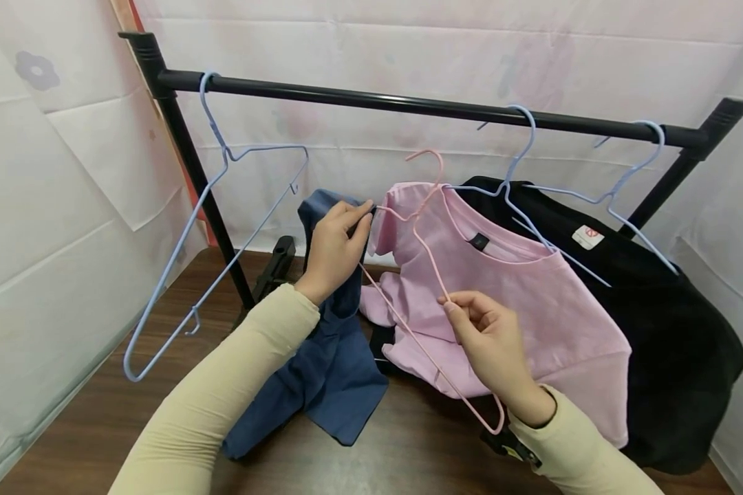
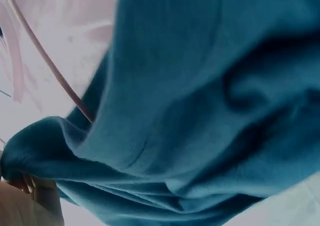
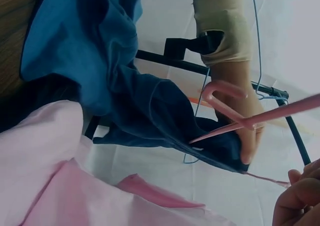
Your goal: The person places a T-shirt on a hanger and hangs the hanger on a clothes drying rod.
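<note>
A dark blue cloth garment [image 1: 340,371] hangs from my left hand [image 1: 334,251], which grips its upper edge, and its lower part lies on the table. One end of a pink hanger [image 1: 430,256] goes into that garment beside the left fingers. In the left wrist view the pink bar [image 2: 50,63] disappears under a fold of blue cloth [image 2: 165,110]. My right hand [image 1: 492,337] pinches the hanger's other sloping arm between thumb and fingers. The hanger's hook points up, off the rail. The right wrist view shows the left hand [image 3: 235,85] against the bunched cloth.
A black rail [image 1: 371,102] spans the back. At its left hangs a bare blue hanger [image 1: 175,258]. A pink T-shirt [image 1: 508,295] and a black garment [image 1: 669,344] hang on blue hangers at the right, close behind the right hand. Below is a brown wooden table [image 1: 402,454].
</note>
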Tool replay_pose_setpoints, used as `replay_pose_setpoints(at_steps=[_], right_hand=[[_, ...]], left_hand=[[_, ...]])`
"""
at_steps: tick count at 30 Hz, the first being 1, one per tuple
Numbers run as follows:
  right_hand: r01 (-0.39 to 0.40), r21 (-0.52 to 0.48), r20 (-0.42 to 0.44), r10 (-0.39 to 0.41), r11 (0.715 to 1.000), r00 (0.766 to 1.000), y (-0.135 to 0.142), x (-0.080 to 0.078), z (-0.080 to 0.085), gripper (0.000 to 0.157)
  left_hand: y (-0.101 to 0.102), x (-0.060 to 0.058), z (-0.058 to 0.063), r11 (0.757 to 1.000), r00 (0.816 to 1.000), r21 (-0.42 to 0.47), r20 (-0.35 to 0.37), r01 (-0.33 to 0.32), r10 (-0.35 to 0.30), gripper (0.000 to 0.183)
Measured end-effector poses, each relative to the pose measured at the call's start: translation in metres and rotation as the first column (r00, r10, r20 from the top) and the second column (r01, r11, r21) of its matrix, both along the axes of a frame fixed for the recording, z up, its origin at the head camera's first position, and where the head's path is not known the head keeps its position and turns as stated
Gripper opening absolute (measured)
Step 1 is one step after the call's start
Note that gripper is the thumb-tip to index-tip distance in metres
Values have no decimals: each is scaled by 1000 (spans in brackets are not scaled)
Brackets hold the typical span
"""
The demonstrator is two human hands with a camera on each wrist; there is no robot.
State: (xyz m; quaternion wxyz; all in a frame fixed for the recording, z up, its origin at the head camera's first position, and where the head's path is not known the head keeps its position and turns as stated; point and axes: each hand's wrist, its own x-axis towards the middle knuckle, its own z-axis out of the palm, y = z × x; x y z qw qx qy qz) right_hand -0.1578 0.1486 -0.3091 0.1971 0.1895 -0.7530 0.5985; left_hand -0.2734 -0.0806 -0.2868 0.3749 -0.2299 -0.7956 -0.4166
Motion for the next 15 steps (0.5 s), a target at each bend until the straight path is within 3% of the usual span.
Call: replay_pose_setpoints(at_steps=[7,11,15], right_hand=[[-21,31,-63,23,999,998,1,1,-5,8],[-75,-8,-90,74,997,993,6,2,-5,9],[-118,15,-115,119,993,986,14,2,-5,11]], left_hand=[[10,4,2,998,997,51,-71,30,-27,27],[8,5,1,1000,1000,30,-23,7,-7,28],[-2,3,5,998,996,-8,62,-62,63,32]])
